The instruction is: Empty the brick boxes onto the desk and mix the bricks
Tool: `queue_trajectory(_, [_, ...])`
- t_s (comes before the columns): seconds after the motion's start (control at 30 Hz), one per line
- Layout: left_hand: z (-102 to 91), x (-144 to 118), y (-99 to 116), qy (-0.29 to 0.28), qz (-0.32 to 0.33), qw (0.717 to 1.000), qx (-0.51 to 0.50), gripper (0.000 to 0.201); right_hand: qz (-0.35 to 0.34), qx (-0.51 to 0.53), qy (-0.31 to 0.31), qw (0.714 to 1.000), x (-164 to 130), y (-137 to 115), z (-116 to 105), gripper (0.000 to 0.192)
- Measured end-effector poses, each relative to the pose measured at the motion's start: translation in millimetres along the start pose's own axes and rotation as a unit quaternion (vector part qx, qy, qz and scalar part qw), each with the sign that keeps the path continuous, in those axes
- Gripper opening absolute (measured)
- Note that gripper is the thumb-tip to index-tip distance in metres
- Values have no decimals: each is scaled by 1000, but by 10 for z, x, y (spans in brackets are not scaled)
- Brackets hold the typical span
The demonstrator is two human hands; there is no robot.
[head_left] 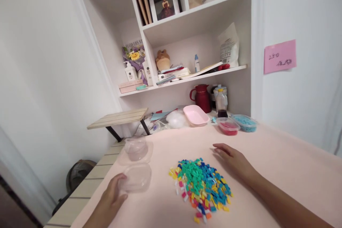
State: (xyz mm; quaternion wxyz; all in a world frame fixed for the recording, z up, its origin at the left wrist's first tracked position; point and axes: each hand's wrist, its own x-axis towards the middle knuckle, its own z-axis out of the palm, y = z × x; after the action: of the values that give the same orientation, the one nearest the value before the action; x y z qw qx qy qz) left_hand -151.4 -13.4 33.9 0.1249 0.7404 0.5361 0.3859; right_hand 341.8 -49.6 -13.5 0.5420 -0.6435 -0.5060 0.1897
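Note:
A heap of small coloured plastic pieces, mostly green, blue, yellow and pink, lies on the pale pink tabletop. My right hand rests flat on the table just right of and behind the heap, fingers apart, holding nothing. My left hand touches the near edge of an empty clear plastic container at the table's left; whether it grips it I cannot tell. A second clear container on a clear lid stands just behind the first.
At the back stand a pink tray, a lidded tub of red pieces, a tub of blue pieces, a dark red jug and a bottle. A small wooden riser and cluttered white shelves lie behind.

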Motion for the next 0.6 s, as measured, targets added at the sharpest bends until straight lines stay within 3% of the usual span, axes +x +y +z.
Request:
queue_trajectory(0.1, [-33, 46, -168, -16, 53, 991, 119, 34, -8, -12, -10, 1000, 5, 35, 3, 38])
queue_trajectory(0.17, [-47, 74, -142, 11, 65, 975, 214, 37, -8, -16, -15, 1000, 4, 41, 7, 37])
queue_trajectory(0.23, [-32, 72, -9, 39, 112, 942, 314, 51, -9, -22, -20, 1000, 6, 40, 14, 37])
queue_trajectory(0.3, [11, 49, 190, 47, 205, 899, 384, 67, -12, -30, -28, 999, 10, 34, 22, 35])
queue_trajectory(0.37, [73, 42, 391, 18, 314, 860, 402, 71, -12, -38, -35, 999, 14, 20, 30, 33])
queue_trajectory(0.43, [137, 78, 528, -21, 375, 842, 387, 70, -11, -49, -35, 998, 10, -4, 33, 31])
queue_trajectory(0.5, [195, 155, 565, -84, 357, 855, 368, 66, -10, -61, -30, 998, 3, -35, 34, 30])
queue_trajectory(0.6, [257, 296, 463, -166, 239, 883, 369, 59, -9, -80, -27, 996, 5, -77, 34, 28])
